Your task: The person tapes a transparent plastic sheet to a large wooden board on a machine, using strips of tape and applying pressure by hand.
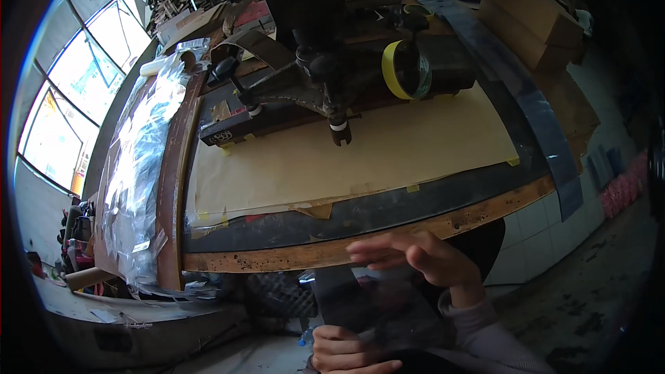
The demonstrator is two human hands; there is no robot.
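My left hand (346, 350) is low at the bottom edge, its fingers curled; what they close on, if anything, cannot be made out. Just above it is a dark, smooth panel or sheet (336, 294) with a straight left side; whether the hand touches it is unclear. My right hand (422, 256) is raised by the wooden front edge (277, 259) of the worktable, fingers stretched out and holding nothing. Beyond it, cream paper sheets (346, 166) lie on the black table surface (388, 216). A dark metal machine head (332, 76) with a notched tip hangs above the paper.
A roll of yellow tape (396, 69) hangs on the machine's right. Clear plastic film (142, 180) covers the left side board. Along the right edge lies a long bluish plastic strip (512, 90), with a cardboard box (530, 17) behind. Windows (83, 97) are at left.
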